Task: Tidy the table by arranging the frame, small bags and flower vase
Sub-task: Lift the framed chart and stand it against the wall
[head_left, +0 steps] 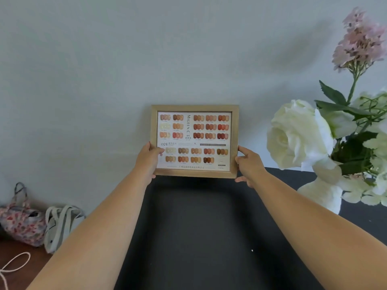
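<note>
A light wooden frame (194,108) with a nail colour chart stands upright at the back of the black mat (199,227), close to the wall. My left hand (147,162) grips its lower left edge and my right hand (249,164) grips its lower right edge. At the right stands a white flower vase (322,195) with white roses and a pink sprig. At the far left lie two small bags: a floral bag (21,222) and a white bag (60,225) beside it.
A pale wall (104,80) rises straight behind the table. Brown wood tabletop (23,260) shows at the left of the mat, with a pink cord (14,266) lying on it near the front left.
</note>
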A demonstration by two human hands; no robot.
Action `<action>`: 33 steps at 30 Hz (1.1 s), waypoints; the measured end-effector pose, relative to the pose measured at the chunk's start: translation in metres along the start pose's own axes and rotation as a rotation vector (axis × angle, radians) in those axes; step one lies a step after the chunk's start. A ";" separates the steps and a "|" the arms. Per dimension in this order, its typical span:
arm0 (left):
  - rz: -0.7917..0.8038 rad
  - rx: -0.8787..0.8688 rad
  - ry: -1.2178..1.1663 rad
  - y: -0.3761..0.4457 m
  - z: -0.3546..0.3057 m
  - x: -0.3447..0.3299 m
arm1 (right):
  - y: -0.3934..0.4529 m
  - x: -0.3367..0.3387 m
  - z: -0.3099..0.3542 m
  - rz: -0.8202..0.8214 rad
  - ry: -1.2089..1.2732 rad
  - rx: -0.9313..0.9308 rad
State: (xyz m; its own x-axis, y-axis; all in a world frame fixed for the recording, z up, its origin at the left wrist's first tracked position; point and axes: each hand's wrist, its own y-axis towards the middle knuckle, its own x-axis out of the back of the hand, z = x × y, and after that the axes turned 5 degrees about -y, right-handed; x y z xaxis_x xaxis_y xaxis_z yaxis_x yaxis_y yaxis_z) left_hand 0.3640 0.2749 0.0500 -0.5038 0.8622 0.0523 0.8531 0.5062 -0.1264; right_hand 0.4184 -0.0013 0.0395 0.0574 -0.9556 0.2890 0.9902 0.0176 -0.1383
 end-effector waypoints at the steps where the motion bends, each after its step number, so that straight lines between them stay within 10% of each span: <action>1: 0.004 0.003 -0.001 0.003 0.002 -0.003 | 0.002 0.001 -0.001 0.009 0.006 -0.004; 33: 0.236 -0.092 0.243 -0.023 0.045 0.002 | -0.030 0.020 -0.048 -0.074 -0.028 -0.095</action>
State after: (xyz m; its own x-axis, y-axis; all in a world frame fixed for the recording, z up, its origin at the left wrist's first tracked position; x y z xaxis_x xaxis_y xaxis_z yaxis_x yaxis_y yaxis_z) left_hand 0.3372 0.2642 0.0083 -0.2541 0.9293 0.2679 0.9564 0.2827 -0.0737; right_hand 0.3840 -0.0351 0.0034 -0.0109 -0.9446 0.3282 0.9754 -0.0823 -0.2044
